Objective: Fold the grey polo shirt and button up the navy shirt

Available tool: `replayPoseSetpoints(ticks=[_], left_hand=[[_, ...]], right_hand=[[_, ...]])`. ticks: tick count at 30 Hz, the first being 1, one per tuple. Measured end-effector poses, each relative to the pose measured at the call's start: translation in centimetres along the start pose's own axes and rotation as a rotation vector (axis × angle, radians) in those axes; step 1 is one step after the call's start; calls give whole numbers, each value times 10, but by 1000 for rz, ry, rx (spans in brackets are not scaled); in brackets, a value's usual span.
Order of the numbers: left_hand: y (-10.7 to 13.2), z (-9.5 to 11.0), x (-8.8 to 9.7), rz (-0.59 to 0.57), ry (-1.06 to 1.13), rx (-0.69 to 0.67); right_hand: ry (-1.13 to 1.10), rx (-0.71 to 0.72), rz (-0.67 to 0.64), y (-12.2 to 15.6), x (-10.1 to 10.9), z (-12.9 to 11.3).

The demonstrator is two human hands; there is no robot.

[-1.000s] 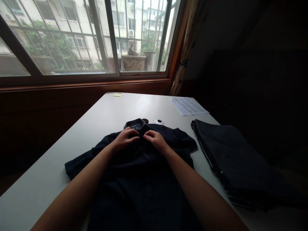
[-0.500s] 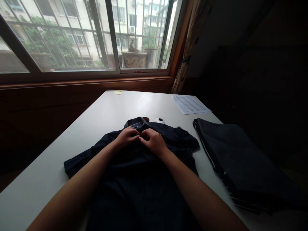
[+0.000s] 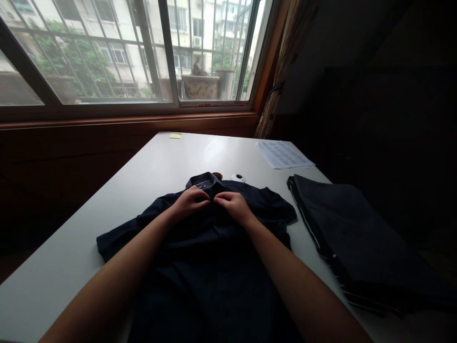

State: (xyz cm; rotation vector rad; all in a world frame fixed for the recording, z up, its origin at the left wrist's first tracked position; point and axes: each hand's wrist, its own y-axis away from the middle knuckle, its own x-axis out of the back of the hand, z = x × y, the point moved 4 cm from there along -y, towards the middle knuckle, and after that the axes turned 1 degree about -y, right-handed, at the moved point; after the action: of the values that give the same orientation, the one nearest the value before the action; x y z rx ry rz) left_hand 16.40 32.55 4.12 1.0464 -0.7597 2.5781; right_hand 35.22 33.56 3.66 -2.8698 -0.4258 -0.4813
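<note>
A dark navy short-sleeved shirt [image 3: 214, 257] lies spread on the white table, its collar [image 3: 200, 179] toward the window. Just below the collar, my left hand [image 3: 191, 200] pinches the shirt's front with thumb and fingers pressed together. My right hand [image 3: 232, 205] pinches the front as well, a small gap to the right of the left fingertips. Whether a button sits between the fingers is too dark and small to make out. Both forearms reach across the body of the shirt.
Dark folded garments [image 3: 350, 228] are stacked at the table's right edge. Printed sheets [image 3: 283, 154] lie at the far right corner and a yellow note [image 3: 175, 136] at the far left. Beyond the collar are a white-rimmed hole [image 3: 238, 178] and a brown round thing [image 3: 217, 176]. A barred window stands behind the table [image 3: 143, 164].
My right hand's fingertips have drawn slightly right, away from the left ones, and its fingers have straightened a little. The left hand stays nearly in place on the shirt.
</note>
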Motion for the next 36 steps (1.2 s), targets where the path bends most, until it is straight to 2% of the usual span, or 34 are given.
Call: replayPoseSetpoints(ticks=[4, 8, 17, 21, 24, 27, 31, 34, 36], left_hand=[[-1, 3, -1, -7, -19, -40], [-2, 7, -4, 43, -90, -107], [2, 27, -3, 47, -373, -206], [4, 37, -3, 64, -416, -289], [4, 39, -4, 125, -359, -304], [4, 32, 2, 228, -252, -243], [6, 13, 15, 366, -133, -39], [8, 1, 20, 414, -108, 100], [7, -3, 19, 409, -112, 129]], right_hand=[[-157, -96, -41, -3, -1, 10], [-270, -198, -57, -3, -2, 12], [-338, -306, -118, -5, -1, 13], [-351, -326, -89, -5, -4, 16], [-360, -301, -27, -5, -4, 17], [-394, -269, 3, -5, -1, 16], [-425, -223, 60, -7, 9, 17], [-387, -184, 163, -11, 18, 20], [-346, -157, 254, -10, 23, 18]])
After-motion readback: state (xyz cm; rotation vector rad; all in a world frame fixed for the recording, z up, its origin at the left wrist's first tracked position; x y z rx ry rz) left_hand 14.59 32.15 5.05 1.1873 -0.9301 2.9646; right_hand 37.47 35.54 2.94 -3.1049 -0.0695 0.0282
